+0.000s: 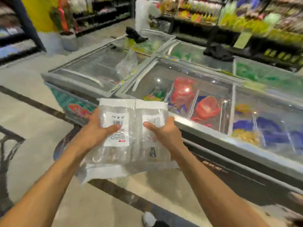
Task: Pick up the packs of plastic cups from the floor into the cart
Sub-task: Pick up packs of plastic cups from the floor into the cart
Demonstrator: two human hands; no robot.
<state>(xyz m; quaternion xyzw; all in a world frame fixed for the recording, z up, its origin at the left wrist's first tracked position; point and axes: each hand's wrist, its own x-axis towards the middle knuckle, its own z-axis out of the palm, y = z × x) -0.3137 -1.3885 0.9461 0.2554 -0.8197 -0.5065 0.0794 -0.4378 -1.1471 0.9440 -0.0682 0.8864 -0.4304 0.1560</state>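
Two clear packs of plastic cups with white labels and barcodes lie side by side in front of my chest, held off the floor. My left hand grips the left pack, thumb across its label. My right hand grips the right pack, thumb on its front. Both packs hang above the tiled floor, just in front of the freezer's near edge. A dark metal frame at the left edge may be part of the cart; it is too blurred to tell.
A row of glass-topped chest freezers with coloured frozen goods runs from the centre to the right. Stocked shelves line the back and left. A clear bag lies on a freezer lid. My shoe shows on the floor.
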